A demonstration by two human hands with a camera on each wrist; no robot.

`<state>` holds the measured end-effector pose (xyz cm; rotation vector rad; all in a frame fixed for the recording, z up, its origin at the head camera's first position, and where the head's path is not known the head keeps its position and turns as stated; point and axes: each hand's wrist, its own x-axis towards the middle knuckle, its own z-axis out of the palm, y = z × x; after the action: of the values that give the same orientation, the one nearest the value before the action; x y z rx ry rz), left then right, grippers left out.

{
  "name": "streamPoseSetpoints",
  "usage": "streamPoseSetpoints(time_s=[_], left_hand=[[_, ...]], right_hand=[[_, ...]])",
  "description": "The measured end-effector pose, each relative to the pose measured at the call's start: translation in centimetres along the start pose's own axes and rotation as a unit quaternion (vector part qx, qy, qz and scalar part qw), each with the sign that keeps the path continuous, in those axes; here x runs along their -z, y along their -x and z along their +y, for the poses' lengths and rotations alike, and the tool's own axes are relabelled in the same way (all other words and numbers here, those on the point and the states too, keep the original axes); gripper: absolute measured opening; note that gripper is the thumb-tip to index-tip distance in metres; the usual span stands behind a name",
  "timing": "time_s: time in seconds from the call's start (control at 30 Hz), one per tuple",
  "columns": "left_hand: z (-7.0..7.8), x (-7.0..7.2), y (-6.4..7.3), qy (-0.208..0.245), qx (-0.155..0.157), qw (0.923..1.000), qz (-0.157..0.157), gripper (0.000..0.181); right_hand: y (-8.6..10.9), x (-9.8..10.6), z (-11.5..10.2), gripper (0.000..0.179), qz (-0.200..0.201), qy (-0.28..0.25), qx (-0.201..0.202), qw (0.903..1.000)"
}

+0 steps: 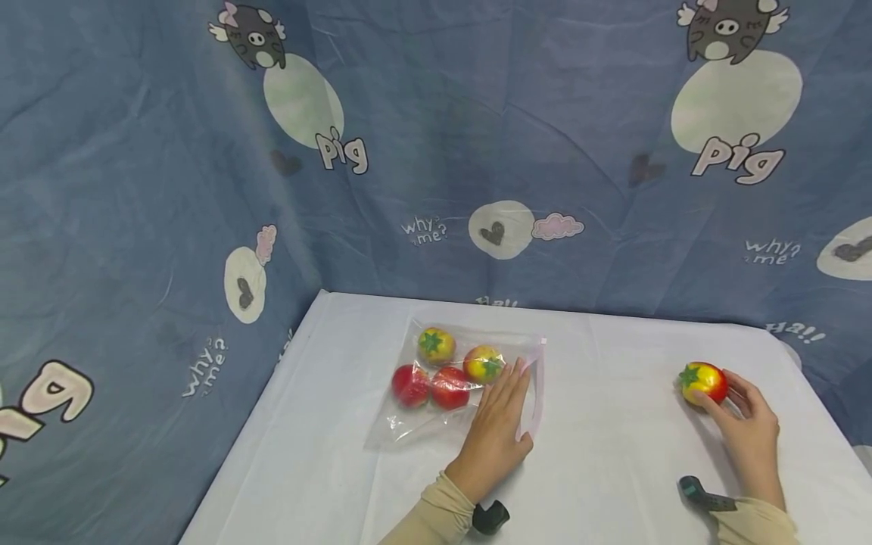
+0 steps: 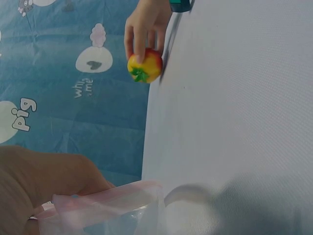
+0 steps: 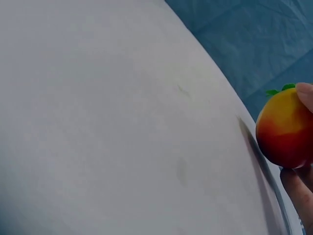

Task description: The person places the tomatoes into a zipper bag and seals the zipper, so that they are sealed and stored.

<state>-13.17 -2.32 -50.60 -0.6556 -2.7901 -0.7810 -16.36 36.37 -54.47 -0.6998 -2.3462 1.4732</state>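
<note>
A clear zip bag (image 1: 398,424) lies on the table with several red and yellow toy tomatoes (image 1: 450,388) inside it. On the bag's right part, near its pinkish mouth, rests my left hand (image 1: 495,431), fingers extended. The left wrist view shows the bag's mouth (image 2: 110,198) close beside that hand (image 2: 54,171). Off to the right, my right hand (image 1: 749,431) holds a toy tomato (image 1: 705,382) between thumb and fingers. Yellow and red, with a green leafy top, this tomato (image 3: 283,129) appears raised off the table in the right wrist view.
A white cloth covers the table (image 1: 606,446). Behind and to the left hangs a blue printed curtain (image 1: 422,98). Dark devices (image 1: 705,496) are worn at both wrists.
</note>
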Motion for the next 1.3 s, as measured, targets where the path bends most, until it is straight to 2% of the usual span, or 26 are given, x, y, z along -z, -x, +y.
streamPoseSetpoints(time_s=[0.17, 0.37, 0.5, 0.7, 0.97, 1.3], left_hand=[[0.1, 0.0, 0.0, 0.008, 0.005, 0.9999, -0.007, 0.099], [0.1, 0.1, 0.0, 0.007, 0.008, 0.9999, -0.009, 0.099], [0.1, 0.3, 0.0, 0.010, 0.010, 0.9998, -0.012, 0.099], [0.2, 0.3, 0.0, 0.009, 0.009, 0.9999, -0.007, 0.100], [0.2, 0.3, 0.0, 0.007, 0.009, 0.9999, -0.007, 0.099], [0.1, 0.2, 0.0, 0.011, 0.011, 0.9998, -0.009, 0.099]], right_hand=[[0.7, -0.4, -0.3, 0.069, -0.013, 0.000, 0.025, 0.9996], [1.1, -0.9, -0.8, 0.069, -0.053, 0.018, 0.063, 0.9964], [1.2, -1.3, -1.3, 0.068, -0.075, 0.011, 0.093, 0.9928], [1.5, -2.3, -2.2, 0.066, -0.110, -0.008, 0.145, 0.9833], [2.3, -4.1, -3.7, 0.062, -0.144, -0.059, 0.204, 0.9666], [3.4, -5.7, -4.9, 0.063, -0.185, -0.078, 0.233, 0.9515]])
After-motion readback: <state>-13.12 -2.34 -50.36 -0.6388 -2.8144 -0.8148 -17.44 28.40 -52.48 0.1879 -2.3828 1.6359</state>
